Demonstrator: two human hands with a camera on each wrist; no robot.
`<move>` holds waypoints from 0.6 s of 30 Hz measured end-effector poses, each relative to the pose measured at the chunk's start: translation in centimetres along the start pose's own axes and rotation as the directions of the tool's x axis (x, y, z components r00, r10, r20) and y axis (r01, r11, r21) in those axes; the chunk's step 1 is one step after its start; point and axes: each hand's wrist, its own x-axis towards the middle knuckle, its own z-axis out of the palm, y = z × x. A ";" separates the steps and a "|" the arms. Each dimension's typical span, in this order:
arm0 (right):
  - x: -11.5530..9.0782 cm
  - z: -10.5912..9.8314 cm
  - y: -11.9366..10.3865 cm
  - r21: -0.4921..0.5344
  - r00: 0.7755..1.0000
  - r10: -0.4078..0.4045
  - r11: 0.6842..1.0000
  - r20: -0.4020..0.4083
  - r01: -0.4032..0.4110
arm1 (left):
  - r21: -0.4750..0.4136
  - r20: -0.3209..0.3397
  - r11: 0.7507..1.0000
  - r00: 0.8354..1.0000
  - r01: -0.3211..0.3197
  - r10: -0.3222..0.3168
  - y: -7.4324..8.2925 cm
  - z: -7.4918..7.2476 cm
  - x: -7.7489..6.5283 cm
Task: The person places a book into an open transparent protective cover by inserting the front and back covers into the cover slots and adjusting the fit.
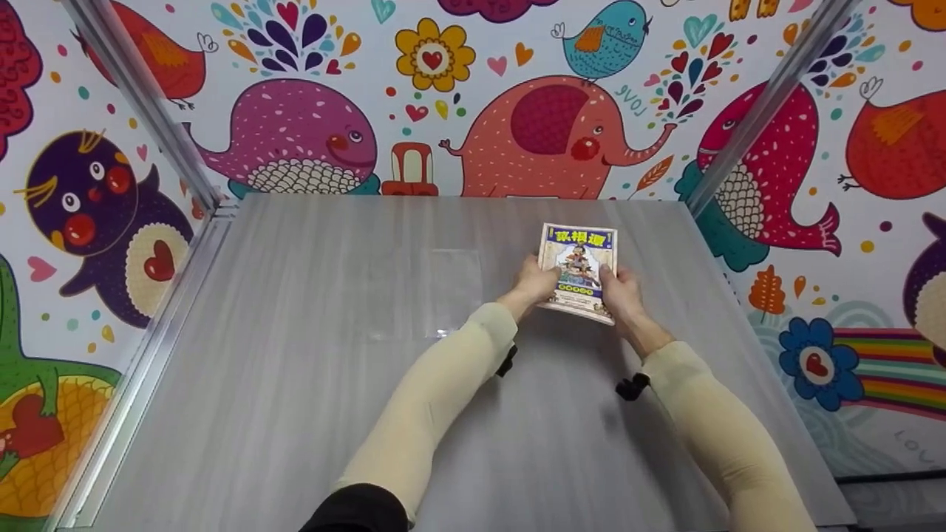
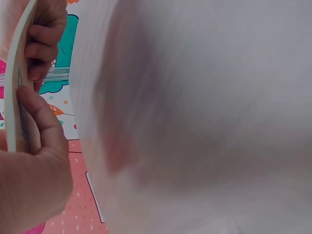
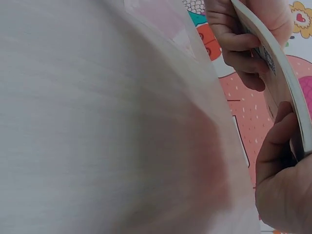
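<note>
A thin paperback book [image 1: 580, 255] with a colourful illustrated cover is held above the table, its front facing up toward the head camera. My left hand [image 1: 536, 282] grips its left edge, thumb on the cover and fingers behind. On the opposite edge, my right hand [image 1: 622, 294] holds it the same way. The left wrist view shows the book [image 2: 17, 78] edge-on, slightly bowed, with fingertips [image 2: 36, 105] against its underside. From the right wrist, the book [image 3: 280, 58] also appears edge-on between both hands.
A clear plastic sleeve or sheet [image 1: 454, 284] lies on the grey table [image 1: 295, 414], left of the book. Metal frame posts [image 1: 140, 96] rise at the table's far corners. Cartoon-printed walls [image 1: 414, 118] stand behind and at both sides.
</note>
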 end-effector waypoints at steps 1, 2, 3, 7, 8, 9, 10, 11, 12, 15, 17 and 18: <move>0.0 0.2 0.0 0.007 1.000 0.000 1.000 0.008 0.000 | 0.012 -0.003 1.000 1.000 0.002 -0.002 0.0 -0.2 -0.1; 0.0 0.3 0.0 0.012 1.000 -0.004 1.000 0.016 0.004 | 0.025 -0.009 1.000 1.000 0.009 -0.009 0.1 -0.3 -0.1; 0.1 0.4 0.0 0.012 1.000 -0.008 1.000 0.024 0.008 | 0.050 -0.025 0.999 1.000 0.009 -0.008 -0.4 -0.1 0.5; 0.3 1.1 -0.1 -0.011 0.998 -0.004 1.000 0.055 0.005 | 0.105 -0.066 0.994 0.998 0.026 -0.019 -2.9 0.3 3.9; 0.3 1.2 -0.1 -0.018 0.998 -0.005 1.000 0.063 0.006 | 0.117 -0.085 0.993 0.996 0.023 -0.013 -3.8 0.6 4.8; 0.4 1.4 -0.2 -0.024 0.998 -0.005 1.000 0.068 0.007 | 0.147 -0.107 0.989 0.994 0.020 -0.004 -3.7 0.5 4.4; 0.4 1.5 -0.3 -0.027 0.997 -0.006 1.000 0.074 0.008 | 0.151 -0.113 0.989 0.994 0.011 0.006 -3.8 0.3 4.5; 0.4 1.7 -0.3 -0.024 0.996 -0.009 1.000 0.084 0.011 | 0.159 -0.113 0.987 0.994 0.010 0.008 -3.6 0.0 4.0; 0.4 1.9 -0.3 -0.028 0.996 -0.018 0.999 0.089 0.021 | 0.151 -0.114 0.989 0.993 0.008 0.010 -3.0 -0.4 3.1; 0.4 2.2 -0.2 -0.047 0.995 -0.039 0.998 0.096 0.044 | 0.150 -0.109 0.989 0.994 0.009 0.007 -1.9 -1.4 1.3; 0.4 2.3 -0.1 -0.068 0.994 -0.041 0.997 0.098 0.048 | 0.130 -0.092 0.992 0.996 0.012 0.000 -2.8 -1.5 2.3; 0.4 2.3 0.0 -0.081 0.995 -0.038 0.996 0.097 0.046 | 0.131 -0.094 0.991 0.996 0.014 -0.002 -3.1 -1.4 2.7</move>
